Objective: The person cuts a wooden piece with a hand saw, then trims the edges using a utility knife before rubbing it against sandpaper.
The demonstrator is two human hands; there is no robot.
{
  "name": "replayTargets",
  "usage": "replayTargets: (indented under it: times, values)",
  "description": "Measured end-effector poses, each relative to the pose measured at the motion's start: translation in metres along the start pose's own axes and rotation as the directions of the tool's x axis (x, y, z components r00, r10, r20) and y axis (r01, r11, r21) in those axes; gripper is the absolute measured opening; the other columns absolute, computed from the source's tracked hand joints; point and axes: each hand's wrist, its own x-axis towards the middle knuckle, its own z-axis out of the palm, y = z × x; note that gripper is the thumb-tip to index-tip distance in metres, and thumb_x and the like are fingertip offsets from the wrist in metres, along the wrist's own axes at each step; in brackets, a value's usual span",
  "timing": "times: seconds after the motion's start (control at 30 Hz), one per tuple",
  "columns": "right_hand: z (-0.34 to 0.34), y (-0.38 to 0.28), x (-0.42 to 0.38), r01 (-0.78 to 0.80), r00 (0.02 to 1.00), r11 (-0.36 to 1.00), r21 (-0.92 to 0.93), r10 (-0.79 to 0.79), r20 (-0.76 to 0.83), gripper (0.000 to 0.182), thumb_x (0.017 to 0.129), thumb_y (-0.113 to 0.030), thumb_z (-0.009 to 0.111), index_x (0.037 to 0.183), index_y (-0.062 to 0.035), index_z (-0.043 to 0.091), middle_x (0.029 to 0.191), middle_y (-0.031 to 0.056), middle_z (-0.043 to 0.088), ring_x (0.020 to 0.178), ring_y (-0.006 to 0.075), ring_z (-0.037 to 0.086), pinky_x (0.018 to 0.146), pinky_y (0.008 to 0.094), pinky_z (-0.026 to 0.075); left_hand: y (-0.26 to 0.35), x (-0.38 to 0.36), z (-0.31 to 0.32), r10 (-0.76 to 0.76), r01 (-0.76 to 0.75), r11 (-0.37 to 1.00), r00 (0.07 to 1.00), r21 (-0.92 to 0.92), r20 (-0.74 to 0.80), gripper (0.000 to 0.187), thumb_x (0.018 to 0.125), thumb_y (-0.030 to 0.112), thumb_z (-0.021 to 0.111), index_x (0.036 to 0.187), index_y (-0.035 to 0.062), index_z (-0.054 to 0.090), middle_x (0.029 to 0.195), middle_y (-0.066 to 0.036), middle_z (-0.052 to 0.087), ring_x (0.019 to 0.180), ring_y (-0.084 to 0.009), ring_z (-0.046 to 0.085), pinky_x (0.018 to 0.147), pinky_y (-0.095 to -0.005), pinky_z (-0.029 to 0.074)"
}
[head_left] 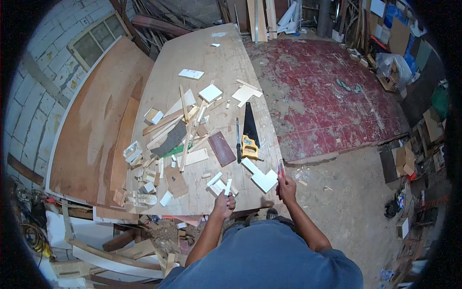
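My left hand (224, 206) is closed around a short white strip of wood (228, 187), held upright at the near edge of the worktable. Right behind it lie small white-faced wood pieces (216, 183). My right hand (287, 189) grips a slim red tool (281, 169) with a pale tip, which looks like a cutter knife. Just left of that hand lies a white T-shaped board piece (264, 181). Farther back are a handsaw (250, 140) with a yellow handle and a thin dark tool (237, 139), beside a reddish-brown board (222, 149).
The plywood worktable (216, 62) carries a heap of wood offcuts (185, 125) at left of centre, plus a clear jar-like container (144, 199) near its front left. A large plywood sheet (91, 130) leans on the left. Slippers (349, 86) lie on the red floor (317, 96).
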Motion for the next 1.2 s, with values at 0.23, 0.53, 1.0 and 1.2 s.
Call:
replayTargets:
  times: [0.23, 0.53, 1.0, 1.2]
  values:
    - [-0.025, 0.016, 0.039, -0.391, 0.906, 0.920, 0.033, 0.379, 0.187, 0.016, 0.094, -0.020, 0.063, 0.092, -0.0038, 0.059, 0.069, 0.0058, 0.059, 0.059, 0.0172, 0.066, 0.049, 0.0312, 0.057, -0.020, 0.003, 0.011, 0.036, -0.036, 0.984, 0.999, -0.176, -0.001, 0.043, 0.103, 0.048, 0.035, 0.083, 0.0124, 0.050, 0.056, 0.005, 0.032, 0.043, -0.0084, 0.029, 0.039, -0.0241, 0.021]
    - [-0.023, 0.047, 0.052, 0.004, 0.912, 0.957, -0.291, 0.116, 0.394, 0.015, 0.088, -0.009, 0.067, 0.080, -0.0049, 0.055, 0.067, 0.0046, 0.060, 0.054, 0.0128, 0.059, 0.046, 0.0288, 0.048, -0.037, -0.010, 0.013, 0.216, -0.228, 0.943, 0.973, -0.242, -0.077, 0.041, 0.102, 0.048, 0.037, 0.087, 0.0141, 0.054, 0.056, 0.007, 0.033, 0.045, -0.0077, 0.031, 0.040, -0.0236, 0.023]
    - [0.006, 0.029, 0.083, -0.235, 0.642, 0.948, -0.213, 0.316, 0.698, 0.027, 0.090, 0.000, 0.056, 0.116, 0.0027, 0.064, 0.095, 0.0101, 0.068, 0.078, 0.0163, 0.066, 0.069, 0.0304, 0.054, 0.015, -0.027, 0.011, 0.433, -0.437, 0.897, 0.899, -0.069, -0.071, 0.041, 0.102, 0.049, 0.040, 0.091, 0.0107, 0.050, 0.060, 0.005, 0.035, 0.047, -0.0082, 0.033, 0.039, -0.0219, 0.025]
    - [0.053, 0.017, 0.090, -0.341, 0.556, 0.880, -0.330, 0.472, 0.684, 0.033, 0.089, 0.003, 0.060, 0.122, 0.0037, 0.061, 0.099, 0.0128, 0.068, 0.085, 0.0197, 0.068, 0.071, 0.0340, 0.058, 0.060, -0.037, -0.039, 0.477, -0.481, 0.877, 0.869, 0.004, -0.133, 0.042, 0.102, 0.049, 0.040, 0.092, 0.0098, 0.051, 0.065, 0.001, 0.041, 0.056, -0.0140, 0.044, 0.047, -0.0242, 0.036]
